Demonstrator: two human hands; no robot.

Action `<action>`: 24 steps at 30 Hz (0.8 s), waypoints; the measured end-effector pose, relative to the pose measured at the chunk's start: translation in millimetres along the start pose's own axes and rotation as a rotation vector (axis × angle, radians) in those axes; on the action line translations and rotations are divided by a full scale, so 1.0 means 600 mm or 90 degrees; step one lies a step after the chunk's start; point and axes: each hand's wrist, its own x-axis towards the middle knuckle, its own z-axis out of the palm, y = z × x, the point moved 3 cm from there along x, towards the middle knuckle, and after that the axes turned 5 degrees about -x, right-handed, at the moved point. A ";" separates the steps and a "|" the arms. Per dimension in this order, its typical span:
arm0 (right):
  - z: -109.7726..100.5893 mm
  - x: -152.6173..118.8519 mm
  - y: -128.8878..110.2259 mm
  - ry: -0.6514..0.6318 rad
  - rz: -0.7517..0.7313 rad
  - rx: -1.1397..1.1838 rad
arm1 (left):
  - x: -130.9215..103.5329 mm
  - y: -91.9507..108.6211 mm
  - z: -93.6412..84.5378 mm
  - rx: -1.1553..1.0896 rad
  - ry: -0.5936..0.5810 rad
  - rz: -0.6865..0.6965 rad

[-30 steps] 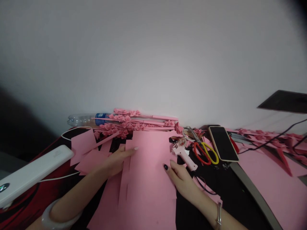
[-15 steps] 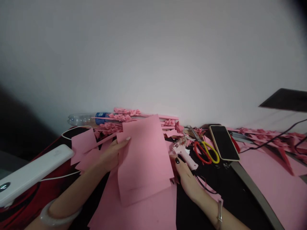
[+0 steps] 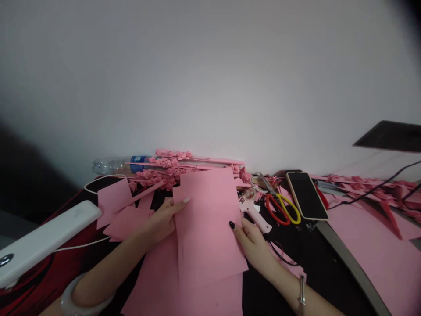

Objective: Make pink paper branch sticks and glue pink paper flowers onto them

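Two or more overlapping sheets of pink paper [image 3: 208, 228] are held up between my hands, tilted slightly. My left hand [image 3: 166, 218] pinches their left edge, thumb on the front and fingers behind. On the right edge, my right hand [image 3: 251, 237] grips with its dark-nailed thumb on the front; its other fingers are partly hidden behind the paper. Beneath lie larger pink sheets [image 3: 154, 281] on the black table surface. Just beyond my right hand rests a pale pink glue gun [image 3: 256, 216], and beside it scissors [image 3: 283, 208] with red and yellow handles.
Folded pink paper flowers on stems [image 3: 171, 163] lie along the wall near a clear plastic bottle [image 3: 112, 166]. A phone [image 3: 307, 195] is at the right, by more pink sheets [image 3: 371, 245]. A white elongated device [image 3: 49, 241] extends in from the left.
The held sheets have moved right and a little lower, and stand straighter. My left hand has shifted right with them. My right thumb now lies over the front of the paper.
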 end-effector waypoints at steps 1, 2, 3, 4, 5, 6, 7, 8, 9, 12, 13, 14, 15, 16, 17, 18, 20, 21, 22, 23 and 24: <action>-0.003 0.000 0.000 0.019 -0.009 -0.006 | 0.000 -0.001 0.000 0.007 -0.018 0.003; -0.006 0.001 -0.002 0.041 -0.021 -0.019 | 0.000 -0.004 0.002 0.017 -0.037 0.001; -0.009 0.000 -0.003 0.062 -0.034 -0.037 | -0.002 -0.006 0.004 0.031 -0.056 -0.006; -0.012 0.000 -0.005 0.078 -0.046 -0.059 | -0.004 -0.009 0.008 0.046 -0.072 -0.016; -0.013 -0.001 -0.007 0.086 -0.057 -0.079 | -0.007 -0.012 0.012 0.060 -0.085 -0.027; -0.013 -0.002 -0.009 0.086 -0.065 -0.095 | -0.010 -0.014 0.016 0.073 -0.094 -0.035; -0.012 -0.002 -0.010 0.079 -0.070 -0.106 | -0.014 -0.015 0.020 0.085 -0.097 -0.040; -0.011 -0.003 -0.011 0.069 -0.075 -0.113 | -0.017 -0.016 0.023 0.098 -0.093 -0.038; -0.010 -0.003 -0.012 0.058 -0.078 -0.116 | -0.020 -0.015 0.025 0.112 -0.085 -0.028; -0.006 -0.004 -0.008 0.032 -0.079 -0.124 | -0.022 -0.011 0.024 0.154 -0.057 0.028; -0.006 -0.004 -0.006 0.029 -0.073 -0.129 | -0.021 -0.011 0.021 0.166 -0.053 0.045; -0.006 -0.004 -0.003 0.027 -0.066 -0.134 | -0.019 -0.011 0.019 0.172 -0.050 0.059; -0.006 -0.004 -0.001 0.026 -0.060 -0.138 | -0.018 -0.011 0.016 0.176 -0.049 0.066; -0.007 -0.004 0.001 0.026 -0.057 -0.141 | -0.016 -0.013 0.014 0.177 -0.052 0.065; -0.008 -0.003 0.002 0.028 -0.058 -0.146 | -0.014 -0.014 0.014 0.173 -0.062 0.061; -0.010 -0.003 0.002 0.037 -0.062 -0.153 | -0.013 -0.014 0.014 0.164 -0.076 0.059; -0.018 -0.003 0.001 0.077 -0.071 -0.179 | -0.013 -0.013 0.020 0.143 -0.119 0.067; -0.023 -0.003 0.000 0.107 -0.077 -0.199 | -0.014 -0.011 0.023 0.137 -0.140 0.082; -0.028 -0.004 0.000 0.138 -0.081 -0.221 | -0.014 -0.009 0.027 0.139 -0.158 0.099; -0.033 -0.006 -0.001 0.167 -0.086 -0.242 | -0.015 -0.006 0.030 0.149 -0.171 0.115; -0.038 -0.007 -0.001 0.191 -0.093 -0.262 | -0.016 -0.004 0.032 0.168 -0.183 0.130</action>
